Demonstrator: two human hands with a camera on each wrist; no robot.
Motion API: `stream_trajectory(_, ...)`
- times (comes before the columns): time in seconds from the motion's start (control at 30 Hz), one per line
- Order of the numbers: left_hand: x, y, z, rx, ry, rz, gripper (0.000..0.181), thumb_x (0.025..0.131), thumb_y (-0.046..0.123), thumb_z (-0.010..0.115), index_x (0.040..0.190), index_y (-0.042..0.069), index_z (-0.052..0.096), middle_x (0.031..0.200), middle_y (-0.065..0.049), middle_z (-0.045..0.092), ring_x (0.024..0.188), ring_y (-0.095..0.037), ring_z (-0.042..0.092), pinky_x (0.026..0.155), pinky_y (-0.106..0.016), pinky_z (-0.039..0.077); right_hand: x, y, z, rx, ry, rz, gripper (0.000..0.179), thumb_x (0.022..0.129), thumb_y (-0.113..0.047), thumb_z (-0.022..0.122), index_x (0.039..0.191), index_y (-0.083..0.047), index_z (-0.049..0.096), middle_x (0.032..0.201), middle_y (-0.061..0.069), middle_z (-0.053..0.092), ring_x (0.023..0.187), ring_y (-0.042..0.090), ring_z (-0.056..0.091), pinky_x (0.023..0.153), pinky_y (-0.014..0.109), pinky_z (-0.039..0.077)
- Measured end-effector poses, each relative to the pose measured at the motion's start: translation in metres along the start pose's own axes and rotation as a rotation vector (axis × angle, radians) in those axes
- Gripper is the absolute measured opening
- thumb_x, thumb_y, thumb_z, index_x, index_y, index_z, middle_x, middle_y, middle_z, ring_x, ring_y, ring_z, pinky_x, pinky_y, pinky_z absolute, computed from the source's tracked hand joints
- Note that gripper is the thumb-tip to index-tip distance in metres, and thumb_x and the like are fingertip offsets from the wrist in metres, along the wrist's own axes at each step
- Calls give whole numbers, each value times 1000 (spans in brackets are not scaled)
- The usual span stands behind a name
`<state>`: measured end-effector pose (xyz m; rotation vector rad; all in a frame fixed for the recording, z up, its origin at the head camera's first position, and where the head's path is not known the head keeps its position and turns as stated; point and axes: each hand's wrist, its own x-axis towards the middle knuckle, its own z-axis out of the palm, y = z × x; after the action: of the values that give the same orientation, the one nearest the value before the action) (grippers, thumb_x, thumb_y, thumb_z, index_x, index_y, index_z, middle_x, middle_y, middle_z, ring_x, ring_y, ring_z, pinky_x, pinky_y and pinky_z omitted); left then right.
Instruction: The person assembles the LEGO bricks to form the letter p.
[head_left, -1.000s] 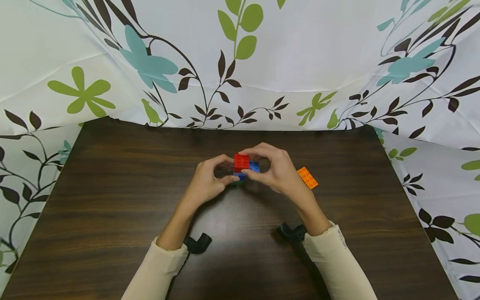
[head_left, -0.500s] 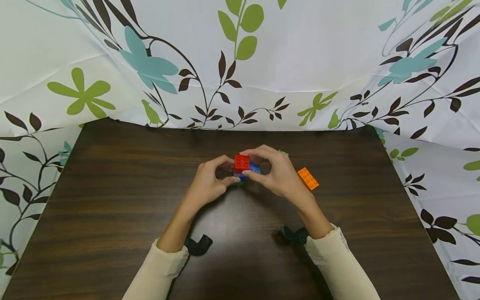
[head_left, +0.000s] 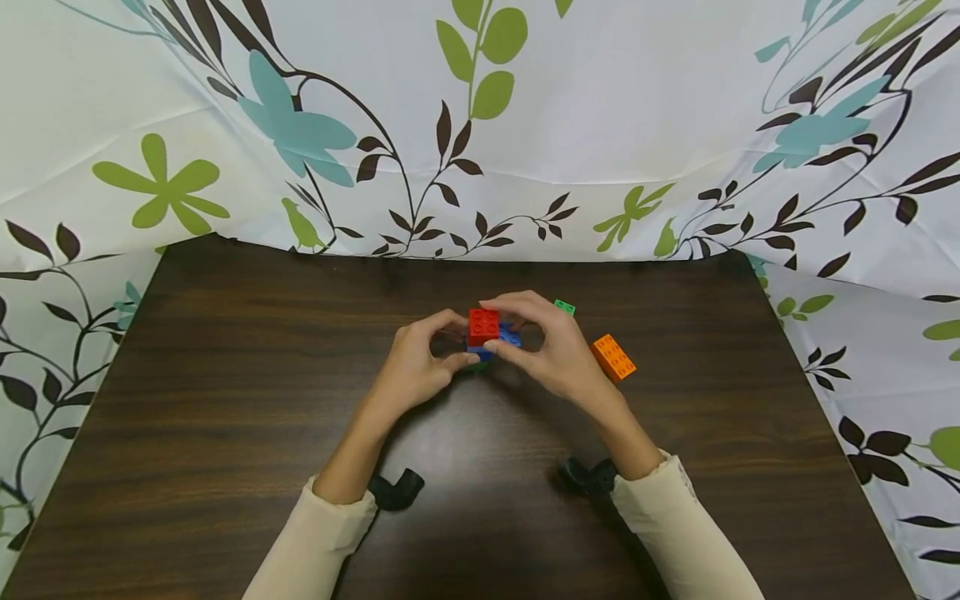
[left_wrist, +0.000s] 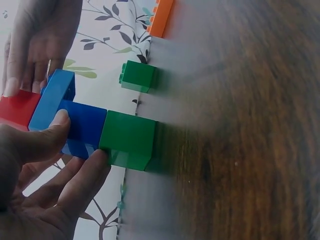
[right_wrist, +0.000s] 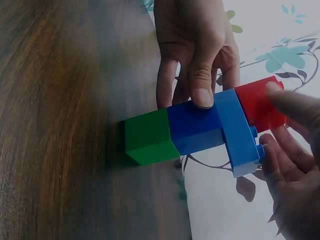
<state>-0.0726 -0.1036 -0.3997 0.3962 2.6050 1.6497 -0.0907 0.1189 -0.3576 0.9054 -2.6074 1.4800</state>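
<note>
A tower of bricks stands on the table, with a green brick [right_wrist: 150, 137] at the bottom. On that sits a dark blue brick [left_wrist: 89, 125], then a longer, thinner blue brick [right_wrist: 235, 135] that juts out to the right. A red brick [head_left: 483, 327] tops the tower at the end away from the overhang. My left hand [head_left: 420, 358] pinches the dark blue brick between thumb and fingers. With thumb and fingertips, my right hand [head_left: 546, 337] grips the red brick from its right side. The overhanging blue studs show beneath the right hand in the head view.
To the right of my right hand lies an orange brick [head_left: 614, 358]. A small green brick [head_left: 565, 307] sits just behind that hand. Patterned white cloth [head_left: 570, 125] hangs along the back and sides of the dark wooden table [head_left: 262, 375].
Both hands keep their hold on the tower and barely move. The small green brick behind my right hand, hidden at first, has come into view as that hand shifted slightly.
</note>
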Motion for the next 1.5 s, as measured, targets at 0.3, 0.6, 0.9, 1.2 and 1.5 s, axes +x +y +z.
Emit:
stream_trajectory(0.3,1,0,-2,3,-6,-21,34,88,9,89,119,8,74,116,-11,80,111,-31,77,103,-53,60,0,9,-10,218,124,-33,41,90,13,78,129,5,71,127,24,70,114,20,66,90,22,59)
stream_trajectory(0.6,2,1,-2,-9,-31,-51,40,87,5,89,123,6,71,122,-14,79,115,-34,76,104,-53,60,-3,15,-17,148,177,86,36,91,6,81,126,2,74,125,20,73,114,37,64,90,24,58)
stream_trajectory(0.9,1,0,-2,-41,-47,-74,44,86,1,88,126,6,70,124,-16,77,119,-35,73,90,-44,67,-5,33,-24,29,252,187,34,92,-4,84,125,-1,76,124,22,74,101,11,67,85,38,60)
stream_trajectory(1.2,1,3,-6,-95,-54,-42,60,83,6,93,136,7,65,129,-17,74,125,-35,70,91,-43,67,-7,49,-31,-73,315,269,36,92,-12,87,126,-6,77,129,13,74,108,38,68,91,40,56)
stream_trajectory(1.5,0,10,-10,-138,0,15,53,84,10,93,131,14,70,128,-12,75,121,-33,73,94,-47,66,-6,67,-36,-168,292,374,50,94,-18,86,139,-5,70,142,20,67,133,42,60,108,60,49)
